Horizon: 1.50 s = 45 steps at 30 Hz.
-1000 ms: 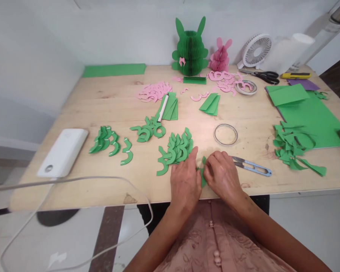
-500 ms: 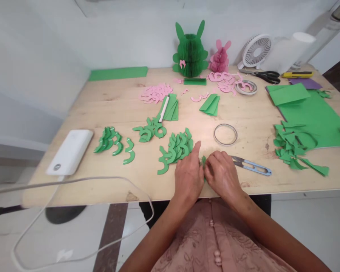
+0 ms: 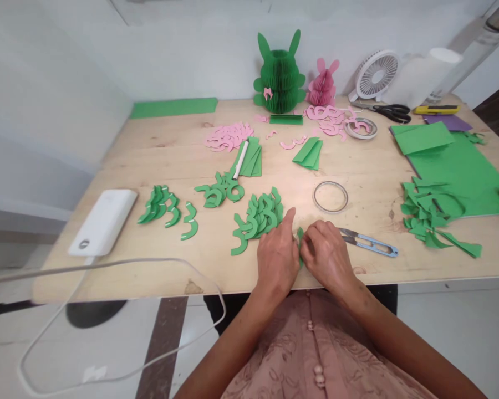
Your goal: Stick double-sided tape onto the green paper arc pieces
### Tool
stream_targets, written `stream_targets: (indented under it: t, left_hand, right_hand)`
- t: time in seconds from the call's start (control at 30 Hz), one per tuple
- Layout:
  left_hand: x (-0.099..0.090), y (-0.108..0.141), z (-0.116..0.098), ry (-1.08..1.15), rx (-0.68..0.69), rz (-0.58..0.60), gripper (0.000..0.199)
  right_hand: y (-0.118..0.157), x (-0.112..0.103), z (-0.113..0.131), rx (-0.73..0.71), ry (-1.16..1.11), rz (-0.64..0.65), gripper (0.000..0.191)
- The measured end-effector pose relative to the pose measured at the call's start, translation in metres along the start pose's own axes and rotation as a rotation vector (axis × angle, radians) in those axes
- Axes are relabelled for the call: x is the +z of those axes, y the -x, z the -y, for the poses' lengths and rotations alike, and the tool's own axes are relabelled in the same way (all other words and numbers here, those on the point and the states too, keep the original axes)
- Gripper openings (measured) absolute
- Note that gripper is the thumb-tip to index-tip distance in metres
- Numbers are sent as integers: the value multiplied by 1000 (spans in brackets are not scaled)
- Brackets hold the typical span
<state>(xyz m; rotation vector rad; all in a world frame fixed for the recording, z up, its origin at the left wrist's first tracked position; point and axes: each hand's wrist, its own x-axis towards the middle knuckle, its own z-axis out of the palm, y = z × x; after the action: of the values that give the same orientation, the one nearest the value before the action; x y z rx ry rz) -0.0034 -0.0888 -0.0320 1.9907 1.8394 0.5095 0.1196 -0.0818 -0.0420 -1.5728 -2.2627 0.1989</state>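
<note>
A person in a dusty-pink buttoned top sits in front of me at a pale wooden table (image 3: 149, 271), bare forearms resting over its near edge. The left hand (image 3: 278, 256) and right hand (image 3: 326, 249) are close together, with a small green paper piece (image 3: 300, 234) between them near that edge. The left index finger points away from the body; the right fingers are curled in beside the piece. Fingertips are mostly hidden, so I cannot tell how firmly either hand grips.

Just past the left hand lies a heap of curved green cutouts (image 3: 261, 215). Farther left are a wavy green strip (image 3: 189, 221) with white bands and a white device (image 3: 103, 221) with a cable. Just beside the right hand lie blue-handled snips (image 3: 382, 246), with a thin ring (image 3: 315, 198) beyond them and green paper scraps (image 3: 430, 216) farther right.

Along the wall stand a large green paper rabbit (image 3: 279, 83), a smaller pink one (image 3: 323, 87) and a white fan (image 3: 376, 76). Pink curved cutouts (image 3: 229, 137) lie in the table's left half, and black-handled scissors (image 3: 395, 113) lie below the fan.
</note>
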Motion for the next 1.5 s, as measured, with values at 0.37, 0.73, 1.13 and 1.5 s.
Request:
stream_targets:
  t: [0.37, 0.73, 1.13, 1.5]
  left_hand:
    - [-2, -1, -1, -15, 2, 16, 58]
    - [-6, -6, -3, -52, -15, 84, 62]
    - [-8, -8, -4, -77, -31, 105, 62]
    - [-5, -7, -2, -76, -10, 90, 61]
  right_hand:
    - [-1, 1, 0, -9, 15, 1, 17]
    - [-2, 0, 1, -16, 47, 32, 17]
    - [-4, -12, 3, -61, 77, 136, 18]
    - [-5, -17, 3, -69, 128, 186, 19]
